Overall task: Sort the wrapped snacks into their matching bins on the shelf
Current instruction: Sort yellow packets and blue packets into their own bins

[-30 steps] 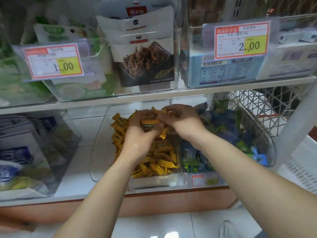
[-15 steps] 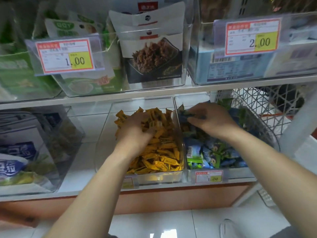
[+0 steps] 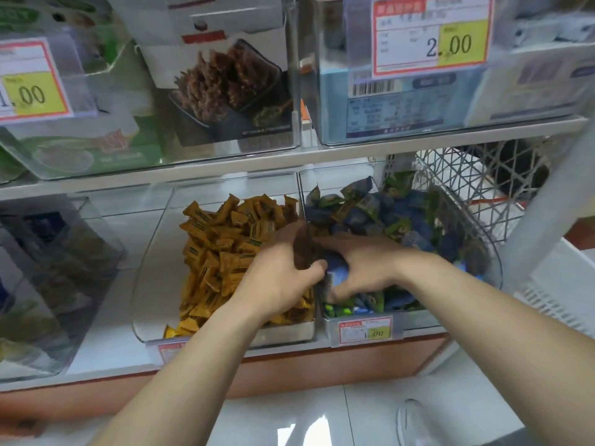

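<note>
Two hands meet at the middle of the lower shelf (image 3: 106,342), both forearms reaching up and forward from the bottom of the view and converging where two clear bins stand side by side.

The left hand (image 3: 283,275) hangs palm down over the right edge of the yellow bin (image 3: 154,284), which is heaped with yellow snacks (image 3: 225,239). Its wrist is slightly bent and its knuckles are raised. The fingers curl down at the dividing wall (image 3: 301,201) between the bins, and the thumb points across toward the other hand. Blur and the wall's dark edge hide the fingertips, so I cannot tell whether this hand grips anything.

The right hand (image 3: 363,268) lies inside the neighbouring bin (image 3: 489,272), on top of the blue and green snacks (image 3: 386,217) that fill it. Its fingers stretch leftward toward the wall and its thumb drops below them. A blue packet (image 3: 339,275) sits between thumb and fingers, held there. The two hands are almost touching at the wall.

A small price tag (image 3: 365,329) hangs on the front of the right bin. A white wire basket (image 3: 467,181) stands just behind and to the right of that bin.
</note>
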Demonstrator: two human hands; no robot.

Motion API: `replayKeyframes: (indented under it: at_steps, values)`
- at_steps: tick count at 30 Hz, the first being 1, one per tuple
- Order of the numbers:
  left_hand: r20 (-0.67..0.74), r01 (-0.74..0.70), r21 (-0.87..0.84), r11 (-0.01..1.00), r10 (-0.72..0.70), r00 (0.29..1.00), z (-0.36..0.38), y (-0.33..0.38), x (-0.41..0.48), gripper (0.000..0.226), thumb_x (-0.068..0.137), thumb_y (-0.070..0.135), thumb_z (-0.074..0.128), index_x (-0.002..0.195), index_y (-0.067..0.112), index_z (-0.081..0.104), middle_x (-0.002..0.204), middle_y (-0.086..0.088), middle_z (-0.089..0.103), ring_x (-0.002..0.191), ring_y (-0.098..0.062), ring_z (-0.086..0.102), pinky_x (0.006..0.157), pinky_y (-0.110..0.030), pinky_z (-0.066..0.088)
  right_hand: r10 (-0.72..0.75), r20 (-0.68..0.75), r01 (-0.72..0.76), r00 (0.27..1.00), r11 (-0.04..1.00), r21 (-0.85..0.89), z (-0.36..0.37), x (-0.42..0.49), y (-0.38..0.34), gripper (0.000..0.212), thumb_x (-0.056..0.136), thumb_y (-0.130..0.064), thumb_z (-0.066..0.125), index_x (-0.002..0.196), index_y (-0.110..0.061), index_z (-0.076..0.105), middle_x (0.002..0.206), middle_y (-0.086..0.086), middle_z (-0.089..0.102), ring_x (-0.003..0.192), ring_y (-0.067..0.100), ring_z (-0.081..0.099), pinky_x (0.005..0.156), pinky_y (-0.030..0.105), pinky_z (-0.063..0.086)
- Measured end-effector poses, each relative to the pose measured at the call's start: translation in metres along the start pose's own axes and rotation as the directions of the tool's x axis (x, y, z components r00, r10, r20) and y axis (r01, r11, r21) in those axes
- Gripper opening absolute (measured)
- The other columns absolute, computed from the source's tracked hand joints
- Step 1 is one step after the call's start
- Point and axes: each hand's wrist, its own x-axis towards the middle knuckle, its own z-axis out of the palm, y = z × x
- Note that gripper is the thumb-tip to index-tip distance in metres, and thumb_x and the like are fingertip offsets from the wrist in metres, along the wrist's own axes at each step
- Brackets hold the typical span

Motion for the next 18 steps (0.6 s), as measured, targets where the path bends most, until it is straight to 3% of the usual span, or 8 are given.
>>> replayKeyframes:
  at_steps: [2, 4, 5, 7, 9, 13, 15, 18]
  values:
    - [0.01, 0.019, -0.041, 0.999, -0.018, 1.0, -0.003, -0.001, -0.002, 0.048, 0.076, 0.048, 0.067, 0.117, 0.053, 0.042, 0.1, 0.038, 0.051, 0.096, 0.02, 0.05, 0.075, 0.002, 0.039, 0.021, 0.028, -0.02, 0.999, 1.0, -0.022, 0.0, 0.002, 0.0, 0.095, 0.063, -0.069, 0.074, 0.144, -0.041, 0.034, 0.14, -0.009, 0.046, 0.121, 0.02, 0.053, 0.09, 0.034, 0.05]
    - [0.02, 0.028, -0.066, 0.997, -0.027, 0.999, -0.005, -0.003, -0.003, 0.054, 0.077, 0.05, 0.069, 0.124, 0.05, 0.042, 0.1, 0.043, 0.047, 0.094, 0.028, 0.045, 0.075, 0.006, 0.034, -0.024, -0.05, 0.024, 0.998, 1.0, 0.006, 0.0, 0.004, -0.004, 0.059, 0.073, -0.052, 0.073, 0.124, -0.032, 0.052, 0.117, -0.008, 0.056, 0.107, 0.021, 0.059, 0.084, 0.039, 0.053]
    - [0.025, 0.032, -0.07, 0.997, -0.03, 0.999, -0.006, -0.003, -0.004, 0.058, 0.079, 0.05, 0.07, 0.129, 0.046, 0.042, 0.101, 0.043, 0.046, 0.093, 0.027, 0.045, 0.074, 0.007, 0.033, -0.038, -0.087, 0.042, 0.995, 0.998, 0.049, -0.002, 0.005, -0.005, 0.039, 0.076, -0.041, 0.072, 0.109, -0.028, 0.057, 0.105, -0.007, 0.06, 0.097, 0.02, 0.062, 0.079, 0.04, 0.054]
    - [0.039, 0.043, -0.078, 0.996, -0.04, 0.998, -0.007, -0.005, -0.005, 0.065, 0.08, 0.05, 0.071, 0.137, 0.037, 0.042, 0.109, 0.035, 0.048, 0.096, 0.017, 0.048, 0.074, 0.006, 0.033, -0.03, -0.111, 0.047, 0.993, 0.988, 0.15, -0.01, 0.002, -0.001, 0.021, 0.078, -0.031, 0.07, 0.096, -0.024, 0.06, 0.092, -0.004, 0.065, 0.087, 0.017, 0.064, 0.075, 0.038, 0.054]
    - [0.062, 0.051, -0.084, 0.995, -0.046, 0.997, -0.008, -0.008, -0.006, 0.07, 0.08, 0.052, 0.071, 0.14, 0.036, 0.04, 0.115, 0.029, 0.05, 0.105, 0.009, 0.047, 0.075, 0.005, 0.032, 0.02, -0.221, 0.039, 0.975, 0.965, 0.259, -0.025, -0.006, 0.01, 0.027, 0.079, -0.035, 0.074, 0.102, -0.026, 0.063, 0.097, -0.008, 0.067, 0.089, 0.009, 0.063, 0.073, 0.023, 0.05]
    - [0.086, 0.054, -0.086, 0.995, -0.047, 0.995, -0.008, -0.008, -0.008, 0.069, 0.08, 0.056, 0.069, 0.14, 0.042, 0.037, 0.112, 0.036, 0.046, 0.108, 0.007, 0.045, 0.076, 0.003, 0.03, 0.2, -0.478, -0.004, 0.855, 0.925, 0.38, -0.049, -0.024, 0.039, 0.043, 0.073, -0.049, 0.08, 0.109, -0.037, 0.059, 0.096, -0.026, 0.059, 0.081, -0.01, 0.055, 0.061, 0.002, 0.038]
    - [0.085, 0.057, -0.089, 0.994, -0.05, 0.995, -0.008, -0.007, -0.009, 0.07, 0.082, 0.055, 0.068, 0.142, 0.041, 0.036, 0.117, 0.031, 0.047, 0.11, 0.006, 0.044, 0.079, 0.002, 0.028, 0.28, -0.377, -0.198, 0.883, 0.95, 0.241, -0.053, -0.028, 0.049, 0.045, 0.074, -0.059, 0.075, 0.11, -0.038, 0.058, 0.1, -0.02, 0.061, 0.082, -0.003, 0.058, 0.064, 0.006, 0.042]
    - [0.088, 0.041, -0.083, 0.996, -0.034, 0.996, -0.007, -0.005, -0.009, 0.065, 0.082, 0.055, 0.067, 0.138, 0.045, 0.035, 0.111, 0.038, 0.047, 0.106, 0.009, 0.043, 0.074, 0.006, 0.031, 0.418, -0.17, -0.429, 0.893, 0.903, -0.034, -0.05, -0.024, 0.052, 0.07, 0.073, -0.071, 0.063, 0.133, -0.037, 0.05, 0.134, 0.002, 0.058, 0.114, 0.028, 0.059, 0.095, 0.038, 0.048]
